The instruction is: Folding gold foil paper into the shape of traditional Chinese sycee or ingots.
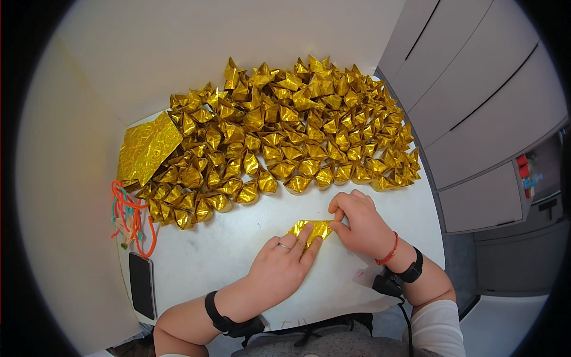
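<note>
A small folded piece of gold foil paper (319, 228) lies on the white table in front of me, its top edge straight and its sides slanting. My left hand (281, 262) rests on it with fingers stretched out and apart, pressing it against the tabletop. At the paper's right corner, my right hand (357, 223) pinches the edge between thumb and curled fingers. Part of the paper is hidden under my left fingers. Beyond both hands stand many folded gold foil ingots (297, 166), packed in rows and piled higher toward the back.
A stack of flat gold foil sheets (148, 149) leans at the left of the ingots. Nearer me are tangled orange and teal cords (134, 217) and a black phone (141, 284). White walls border the table (202, 262); grey cabinets (476, 77) stand at right, with one drawer (485, 196) pulled out.
</note>
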Available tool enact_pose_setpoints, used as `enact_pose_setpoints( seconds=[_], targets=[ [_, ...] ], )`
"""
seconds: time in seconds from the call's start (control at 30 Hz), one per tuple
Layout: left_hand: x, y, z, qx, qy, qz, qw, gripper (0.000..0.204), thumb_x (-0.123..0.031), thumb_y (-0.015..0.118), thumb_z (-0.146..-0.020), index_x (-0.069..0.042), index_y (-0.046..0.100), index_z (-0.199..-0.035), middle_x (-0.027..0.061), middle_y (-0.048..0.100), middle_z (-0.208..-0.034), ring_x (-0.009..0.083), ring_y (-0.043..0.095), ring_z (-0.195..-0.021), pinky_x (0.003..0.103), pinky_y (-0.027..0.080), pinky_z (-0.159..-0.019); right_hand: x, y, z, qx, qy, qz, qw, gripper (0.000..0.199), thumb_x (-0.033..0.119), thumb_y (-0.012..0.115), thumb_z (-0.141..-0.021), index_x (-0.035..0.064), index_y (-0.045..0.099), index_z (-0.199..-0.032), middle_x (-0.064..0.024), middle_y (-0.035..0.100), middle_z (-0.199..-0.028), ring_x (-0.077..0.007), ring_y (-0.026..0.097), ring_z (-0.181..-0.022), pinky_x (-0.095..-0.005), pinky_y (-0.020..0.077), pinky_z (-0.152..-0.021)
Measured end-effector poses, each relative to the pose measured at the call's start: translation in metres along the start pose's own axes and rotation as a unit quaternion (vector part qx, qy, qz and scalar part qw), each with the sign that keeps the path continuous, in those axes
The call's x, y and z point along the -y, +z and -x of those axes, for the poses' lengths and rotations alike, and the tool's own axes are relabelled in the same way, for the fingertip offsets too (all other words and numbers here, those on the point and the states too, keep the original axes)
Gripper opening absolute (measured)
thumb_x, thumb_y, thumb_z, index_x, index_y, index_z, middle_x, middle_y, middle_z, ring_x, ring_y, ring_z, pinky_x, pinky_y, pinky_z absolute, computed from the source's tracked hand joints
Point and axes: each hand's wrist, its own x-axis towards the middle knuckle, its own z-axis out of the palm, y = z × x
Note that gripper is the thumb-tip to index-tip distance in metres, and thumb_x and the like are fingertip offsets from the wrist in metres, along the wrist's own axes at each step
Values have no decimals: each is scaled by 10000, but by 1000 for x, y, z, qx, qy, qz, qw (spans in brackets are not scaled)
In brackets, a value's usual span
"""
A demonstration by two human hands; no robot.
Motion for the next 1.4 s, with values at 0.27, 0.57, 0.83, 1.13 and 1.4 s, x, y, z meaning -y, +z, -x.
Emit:
enact_pose_setpoints(
  seconds=[0.27,0.57,0.83,1.13,1.4],
  targets=[
    [-1,1,0,0,0,2,1000,550,-135,617,-816,-44,646,-1358,228,606,-1420,225,590,-937,338,495,-820,6,4,0,-2,-8,31,999,262,92,773,-787,123,594,-977,-14,605,-829,-269,550,-884,-431,357,-789],
    [-5,2,-2,-5,0,-30,1000,535,-146,619,-827,-109,657,-1359,209,632,-1379,215,576,-905,327,471,-781,12,12,2,-49,-19,120,991,364,295,852,-753,134,593,-952,-39,568,-916,-267,528,-921,-428,332,-797],
    [-3,5,-1,-12,-8,-18,1000,539,-134,625,-824,-132,659,-1361,197,623,-1395,222,583,-905,339,478,-819,1,-2,1,-23,3,142,990,380,348,852,-746,140,589,-925,-38,551,-944,-266,524,-961,-429,334,-822],
    [-3,2,0,3,-14,-10,1000,555,-135,623,-827,-126,646,-1381,188,602,-1420,226,588,-923,339,479,-832,-12,-16,0,17,21,117,993,285,277,837,-783,151,595,-864,-37,558,-920,-276,546,-973,-433,378,-839],
    [-4,0,1,-4,-14,-7,1000,550,-137,610,-838,-118,631,-1386,194,593,-1424,236,591,-950,354,481,-849,-16,-24,0,28,27,93,995,234,205,816,-810,152,588,-823,-42,553,-885,-290,555,-941,-434,395,-821]
  ],
)
